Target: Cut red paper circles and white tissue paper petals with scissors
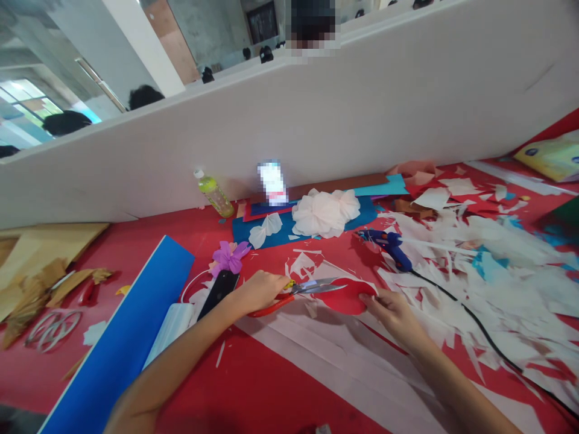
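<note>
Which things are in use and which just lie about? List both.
In use: scissors in left hand, red paper in right hand.
Lying about: glue gun, white paper flower, purple flower, bottle, blue sheet, white scraps.

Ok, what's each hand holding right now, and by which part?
The left hand grips the scissors by their red handles. The right hand pinches the red paper piece at its edge on that hand's side.

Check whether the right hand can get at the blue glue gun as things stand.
Probably yes. The glue gun lies just beyond the right hand, with only paper scraps between. But that hand's grip is on the red paper, which sits under the scissors.
</note>
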`<action>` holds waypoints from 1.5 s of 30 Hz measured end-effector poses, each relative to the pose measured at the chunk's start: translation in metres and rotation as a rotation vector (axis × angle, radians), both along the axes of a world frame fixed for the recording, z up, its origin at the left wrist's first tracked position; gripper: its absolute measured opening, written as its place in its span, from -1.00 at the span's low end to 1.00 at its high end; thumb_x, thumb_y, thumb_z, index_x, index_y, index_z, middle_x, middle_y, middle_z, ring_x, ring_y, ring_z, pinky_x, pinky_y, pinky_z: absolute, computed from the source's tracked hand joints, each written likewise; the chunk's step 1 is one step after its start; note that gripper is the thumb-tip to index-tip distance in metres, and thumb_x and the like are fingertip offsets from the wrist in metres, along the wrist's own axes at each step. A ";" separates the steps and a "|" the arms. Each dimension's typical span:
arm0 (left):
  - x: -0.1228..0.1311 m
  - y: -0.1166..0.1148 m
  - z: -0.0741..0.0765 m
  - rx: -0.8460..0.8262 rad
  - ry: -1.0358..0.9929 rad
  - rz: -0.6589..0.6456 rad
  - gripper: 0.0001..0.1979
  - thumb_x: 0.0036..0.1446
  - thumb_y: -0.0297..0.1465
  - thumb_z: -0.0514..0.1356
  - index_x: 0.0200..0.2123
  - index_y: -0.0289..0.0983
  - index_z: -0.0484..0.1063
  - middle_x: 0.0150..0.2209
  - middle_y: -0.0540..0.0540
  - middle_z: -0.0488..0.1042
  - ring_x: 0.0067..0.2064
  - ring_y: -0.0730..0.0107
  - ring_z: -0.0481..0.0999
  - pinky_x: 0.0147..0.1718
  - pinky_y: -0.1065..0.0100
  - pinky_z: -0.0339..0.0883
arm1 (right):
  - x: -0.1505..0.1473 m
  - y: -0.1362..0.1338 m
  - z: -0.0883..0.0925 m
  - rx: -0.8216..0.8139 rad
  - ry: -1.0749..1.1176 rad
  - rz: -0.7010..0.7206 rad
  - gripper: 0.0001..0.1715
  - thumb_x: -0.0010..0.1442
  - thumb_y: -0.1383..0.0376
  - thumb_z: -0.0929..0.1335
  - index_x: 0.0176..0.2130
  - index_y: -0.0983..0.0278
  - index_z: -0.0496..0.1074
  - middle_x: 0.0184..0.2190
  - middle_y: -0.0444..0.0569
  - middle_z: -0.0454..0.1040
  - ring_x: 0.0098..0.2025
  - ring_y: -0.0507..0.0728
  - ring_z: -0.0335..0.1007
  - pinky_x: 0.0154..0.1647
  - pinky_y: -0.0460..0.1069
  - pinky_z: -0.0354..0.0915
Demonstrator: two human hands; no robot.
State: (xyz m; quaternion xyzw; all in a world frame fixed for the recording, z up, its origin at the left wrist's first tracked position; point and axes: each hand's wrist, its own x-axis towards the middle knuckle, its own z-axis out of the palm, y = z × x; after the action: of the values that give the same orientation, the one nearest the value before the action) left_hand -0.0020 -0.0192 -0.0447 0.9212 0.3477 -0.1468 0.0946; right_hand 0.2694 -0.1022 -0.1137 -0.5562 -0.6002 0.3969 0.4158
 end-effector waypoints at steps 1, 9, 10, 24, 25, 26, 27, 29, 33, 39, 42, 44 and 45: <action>0.000 0.000 0.000 0.003 -0.004 -0.002 -0.85 0.23 -0.37 0.00 -0.28 -0.27 0.33 -0.34 -0.10 0.51 -0.31 0.27 0.52 -0.45 0.42 0.19 | 0.000 0.000 0.000 -0.005 0.006 0.001 -0.46 0.11 -0.07 0.20 -0.65 0.23 0.10 -0.70 -0.18 0.06 -0.62 -0.03 -0.07 -0.67 -0.10 -0.05; 0.000 -0.001 0.003 0.034 0.002 -0.023 -0.84 0.24 -0.36 0.00 -0.32 -0.28 0.33 -0.37 -0.08 0.51 -0.35 0.30 0.51 -0.49 0.42 0.11 | -0.002 0.000 0.001 -0.042 0.043 -0.009 -0.46 0.08 -0.08 0.22 -0.66 0.23 0.10 -0.70 -0.19 0.04 -0.63 -0.03 -0.07 -0.68 -0.10 -0.06; 0.000 -0.001 0.004 0.034 0.000 -0.024 -0.84 0.24 -0.36 0.00 -0.32 -0.28 0.33 -0.37 -0.07 0.51 -0.35 0.31 0.50 -0.49 0.42 0.10 | -0.002 0.000 0.001 -0.047 0.048 -0.012 -0.46 0.08 -0.08 0.22 -0.66 0.23 0.10 -0.70 -0.19 0.03 -0.64 -0.03 -0.08 -0.68 -0.10 -0.07; 0.000 -0.002 0.005 0.037 0.003 -0.018 -0.80 0.25 -0.31 -0.01 -0.31 -0.28 0.33 -0.36 -0.07 0.50 -0.35 0.29 0.51 -0.49 0.42 0.14 | -0.002 0.001 -0.004 -0.107 0.072 0.004 -0.45 0.07 -0.11 0.23 -0.64 0.24 0.11 -0.68 -0.19 0.05 -0.62 -0.03 -0.10 -0.66 -0.09 -0.10; 0.000 -0.002 0.004 0.037 0.003 -0.014 -0.80 0.26 -0.31 -0.02 -0.30 -0.28 0.33 -0.35 -0.08 0.50 -0.34 0.29 0.51 -0.49 0.41 0.15 | -0.002 0.001 -0.004 -0.109 0.071 0.003 -0.45 0.07 -0.11 0.23 -0.64 0.23 0.11 -0.68 -0.20 0.04 -0.62 -0.03 -0.11 -0.65 -0.09 -0.10; 0.000 -0.003 0.003 0.037 0.000 -0.009 -0.80 0.26 -0.31 -0.03 -0.28 -0.27 0.33 -0.33 -0.08 0.51 -0.33 0.28 0.52 -0.48 0.41 0.17 | -0.002 0.001 -0.004 -0.110 0.071 0.001 -0.45 0.06 -0.11 0.23 -0.65 0.23 0.10 -0.68 -0.20 0.03 -0.62 -0.03 -0.11 -0.65 -0.09 -0.10; 0.000 -0.003 0.002 0.037 -0.004 -0.006 -0.80 0.27 -0.33 -0.04 -0.26 -0.27 0.33 -0.32 -0.08 0.51 -0.31 0.27 0.52 -0.47 0.40 0.18 | -0.003 0.001 -0.005 -0.110 0.073 0.001 -0.45 0.06 -0.11 0.23 -0.65 0.23 0.09 -0.68 -0.20 0.02 -0.62 -0.03 -0.11 -0.65 -0.09 -0.10; 0.000 -0.004 0.000 0.037 -0.005 -0.008 -0.82 0.27 -0.36 -0.04 -0.24 -0.27 0.33 -0.30 -0.08 0.51 -0.29 0.27 0.52 -0.45 0.40 0.21 | -0.003 0.001 -0.005 -0.106 0.073 0.007 -0.45 0.07 -0.10 0.23 -0.65 0.23 0.08 -0.68 -0.20 0.02 -0.62 -0.03 -0.11 -0.64 -0.08 -0.09; 0.002 -0.003 -0.002 0.045 0.014 -0.025 -0.84 0.24 -0.38 0.00 -0.26 -0.29 0.33 -0.31 -0.09 0.51 -0.28 0.26 0.52 -0.43 0.40 0.23 | -0.005 0.001 -0.005 -0.093 0.065 0.028 -0.46 0.07 -0.10 0.22 -0.65 0.23 0.10 -0.67 -0.18 0.06 -0.59 -0.01 -0.07 -0.61 -0.08 -0.05; 0.004 -0.004 0.000 0.002 0.040 0.014 -0.83 0.25 -0.38 -0.02 -0.27 -0.29 0.33 -0.31 -0.11 0.51 -0.27 0.23 0.53 -0.39 0.37 0.27 | -0.003 0.002 -0.008 -0.118 0.054 0.043 -0.46 0.07 -0.10 0.22 -0.64 0.23 0.09 -0.67 -0.19 0.04 -0.59 -0.01 -0.07 -0.60 -0.07 -0.06; 0.005 -0.005 -0.003 -0.026 0.019 0.060 -0.81 0.26 -0.35 -0.04 -0.16 -0.27 0.30 -0.22 -0.14 0.50 -0.19 0.21 0.52 -0.32 0.34 0.29 | -0.002 0.002 -0.011 -0.153 0.056 0.036 -0.46 0.07 -0.11 0.22 -0.64 0.22 0.10 -0.67 -0.20 0.01 -0.60 -0.02 -0.11 -0.61 -0.07 -0.08; 0.006 -0.005 -0.005 -0.023 -0.016 0.079 -0.78 0.28 -0.36 -0.07 -0.09 -0.26 0.27 -0.13 -0.15 0.48 -0.12 0.21 0.49 -0.28 0.32 0.30 | -0.002 0.001 -0.012 -0.163 0.058 0.039 -0.46 0.08 -0.11 0.22 -0.64 0.22 0.09 -0.67 -0.20 0.02 -0.60 -0.02 -0.11 -0.60 -0.07 -0.08; 0.006 -0.005 -0.006 -0.016 -0.025 0.086 -0.77 0.28 -0.37 -0.08 -0.07 -0.26 0.26 -0.11 -0.16 0.46 -0.10 0.20 0.48 -0.28 0.31 0.31 | -0.002 0.001 -0.012 -0.165 0.059 0.051 -0.47 0.08 -0.10 0.22 -0.63 0.22 0.09 -0.67 -0.19 0.05 -0.60 -0.01 -0.08 -0.59 -0.07 -0.06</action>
State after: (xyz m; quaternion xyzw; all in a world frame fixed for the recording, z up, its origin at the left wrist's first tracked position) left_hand 0.0041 -0.0242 -0.0503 0.9064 0.3846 -0.1339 0.1124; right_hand 0.2674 -0.1007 -0.1258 -0.5610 -0.5669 0.4719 0.3759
